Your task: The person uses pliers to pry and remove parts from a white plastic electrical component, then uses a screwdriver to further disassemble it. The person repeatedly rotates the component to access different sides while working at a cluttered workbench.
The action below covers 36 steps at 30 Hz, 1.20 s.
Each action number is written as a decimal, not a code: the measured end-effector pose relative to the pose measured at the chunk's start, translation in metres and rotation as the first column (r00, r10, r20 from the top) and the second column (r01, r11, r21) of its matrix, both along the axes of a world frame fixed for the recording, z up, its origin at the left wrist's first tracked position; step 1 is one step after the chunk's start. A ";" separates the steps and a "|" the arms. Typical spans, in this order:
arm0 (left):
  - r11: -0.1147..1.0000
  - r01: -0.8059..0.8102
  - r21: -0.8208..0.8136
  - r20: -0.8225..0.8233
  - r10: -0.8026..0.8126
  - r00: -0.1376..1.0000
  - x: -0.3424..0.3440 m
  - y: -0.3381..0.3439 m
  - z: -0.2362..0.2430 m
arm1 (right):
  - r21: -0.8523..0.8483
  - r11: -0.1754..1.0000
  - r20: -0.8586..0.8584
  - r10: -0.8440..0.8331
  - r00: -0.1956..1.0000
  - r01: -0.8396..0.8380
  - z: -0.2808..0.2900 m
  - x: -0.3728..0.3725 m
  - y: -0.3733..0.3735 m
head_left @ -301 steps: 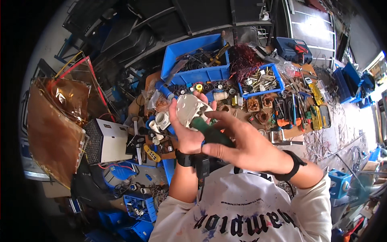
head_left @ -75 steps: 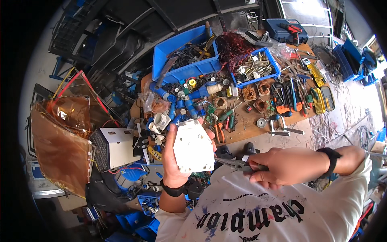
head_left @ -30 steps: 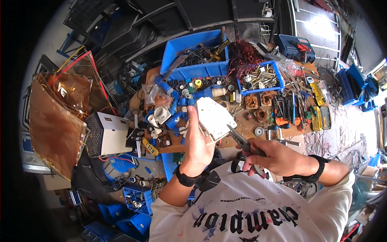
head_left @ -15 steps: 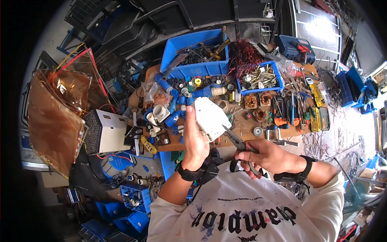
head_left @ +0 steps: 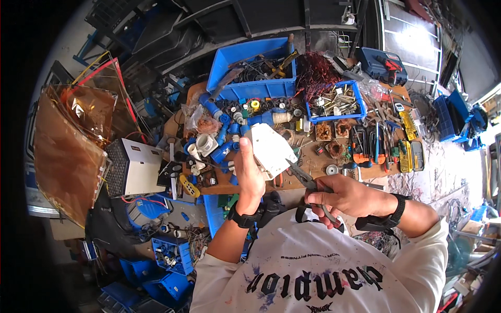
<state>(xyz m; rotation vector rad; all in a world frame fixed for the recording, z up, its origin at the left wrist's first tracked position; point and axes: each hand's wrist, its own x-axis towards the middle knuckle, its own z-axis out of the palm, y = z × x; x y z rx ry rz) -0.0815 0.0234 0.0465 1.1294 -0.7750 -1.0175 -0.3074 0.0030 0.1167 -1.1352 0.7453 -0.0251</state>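
A flat white plastic housing (head_left: 271, 150) with clipped corners and small holes is held up over the workbench's near edge. My left hand (head_left: 248, 175) grips it along its left side, thumb upright against the edge and the other fingers hidden behind it. My right hand (head_left: 342, 196) is wrapped round the handles of a pair of dark long-nose pliers (head_left: 304, 177). The pliers' tip meets the housing's lower right corner; whether the jaws pinch the plastic is too small to tell.
On the wooden bench (head_left: 229, 187) lie blue and white connectors, pliers and other hand tools. A large blue bin (head_left: 250, 92) stands at the back, beside a blue tray (head_left: 336, 116) of metal parts. A cordless drill (head_left: 390, 69) rests far right; brown sheets (head_left: 68, 161) lean at left.
The view has shifted slightly. Both hands keep their hold, and the pliers' tip stays at the housing's lower right corner.
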 end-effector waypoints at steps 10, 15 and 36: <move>0.989 -0.030 -0.147 0.180 0.056 0.982 0.014 -0.007 -0.023 | 0.022 0.997 -0.072 0.070 0.995 -0.069 0.010 0.006 -0.015; 0.982 -0.079 -0.171 0.176 0.110 0.978 0.010 -0.008 -0.020 | 0.012 0.994 -0.078 0.105 0.991 -0.104 0.010 0.006 -0.021; 0.987 0.154 0.042 -0.145 -0.147 0.978 0.014 -0.010 0.019 | 0.076 0.997 -0.074 0.006 0.997 0.000 0.020 0.020 -0.029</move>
